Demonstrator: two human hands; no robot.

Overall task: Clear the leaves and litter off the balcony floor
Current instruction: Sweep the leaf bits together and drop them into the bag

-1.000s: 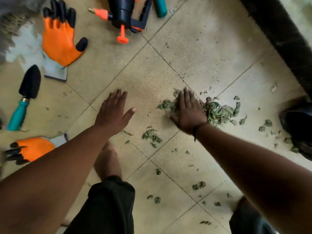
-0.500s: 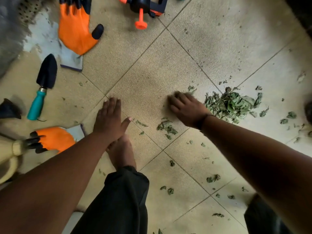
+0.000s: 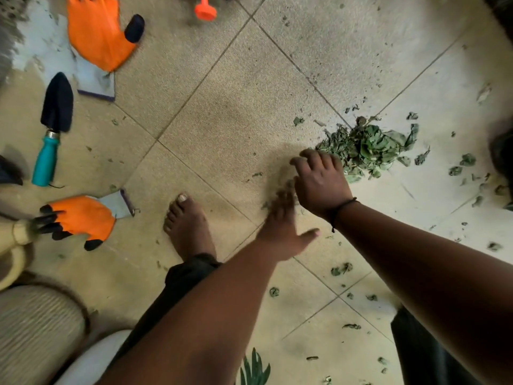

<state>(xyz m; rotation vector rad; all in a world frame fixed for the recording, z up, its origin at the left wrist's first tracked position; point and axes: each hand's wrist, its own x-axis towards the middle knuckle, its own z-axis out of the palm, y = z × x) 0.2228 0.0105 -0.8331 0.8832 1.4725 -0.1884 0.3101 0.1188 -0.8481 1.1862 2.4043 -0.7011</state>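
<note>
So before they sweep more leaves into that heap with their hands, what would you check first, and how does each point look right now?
1. Leaf pile gathered in one heap: ok, it sits compact on the tiles.
2. Right hand at the pile: ok, fingers curled at its near edge; whether it holds any leaves, cannot tell.
3. Left hand free to help: ok, fingers straight, though blurred.
4. Floor fully cleared: not ok, scattered leaves lie near the person and to the right of the pile.
5. Orange gloves worn: not ok, both lie on the floor.
6. Trowel out of the sweep path: ok, it lies far left.
</note>
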